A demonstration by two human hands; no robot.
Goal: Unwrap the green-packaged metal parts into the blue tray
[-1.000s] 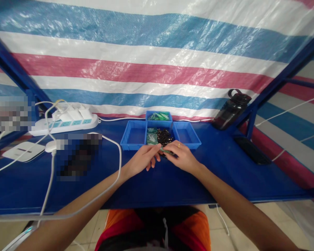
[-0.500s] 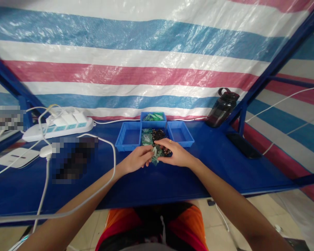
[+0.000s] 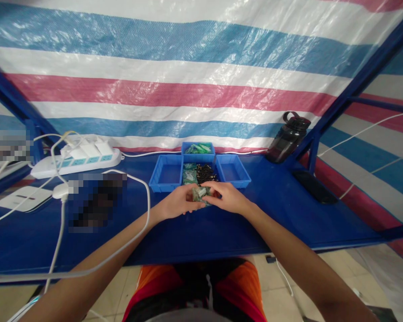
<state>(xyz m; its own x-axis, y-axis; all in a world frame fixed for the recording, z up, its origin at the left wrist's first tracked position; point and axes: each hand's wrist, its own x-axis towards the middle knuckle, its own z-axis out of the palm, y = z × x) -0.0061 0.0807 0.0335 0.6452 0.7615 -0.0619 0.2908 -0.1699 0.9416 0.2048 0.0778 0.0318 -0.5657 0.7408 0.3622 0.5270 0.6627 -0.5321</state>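
Striped plastic sheeting in white, blue and red [image 3: 174, 40] forms the background, with blue metal frame bars [image 3: 338, 105] on both sides. Below it extends a smooth, dark blue surface [image 3: 221, 237].

Work position: the left hand [image 3: 178, 202] and the right hand [image 3: 228, 198] meet at the centre, at the near side of the trays. Both grasp one crinkled, translucent green plastic packet [image 3: 199, 193]. The left hand grips its left side between thumb and fingers; the right hand pinches its right side. The packet is held raised, just in front of the stored parts. Its contents are too small to identify.

Storage: a blue rectangular plastic tray [image 3: 166, 174] is located at left, a matching blue tray [image 3: 233, 170] at right. Between them lie flat green plastic packets [image 3: 190, 173] on the left and a pile of thin black pieces with brassy ends [image 3: 205, 172] on the right. Directly behind, a small blue bin [image 3: 198, 157] contains bright green packets [image 3: 199, 148].

Periphery, right: a dark translucent bottle with a carrying loop [image 3: 287, 139] leans near a frame bar; a flat black rectangular object [image 3: 315, 187] lies nearer the person. Periphery, left: a long white power strip [image 3: 47, 170] carries several white plugs [image 3: 87, 147].
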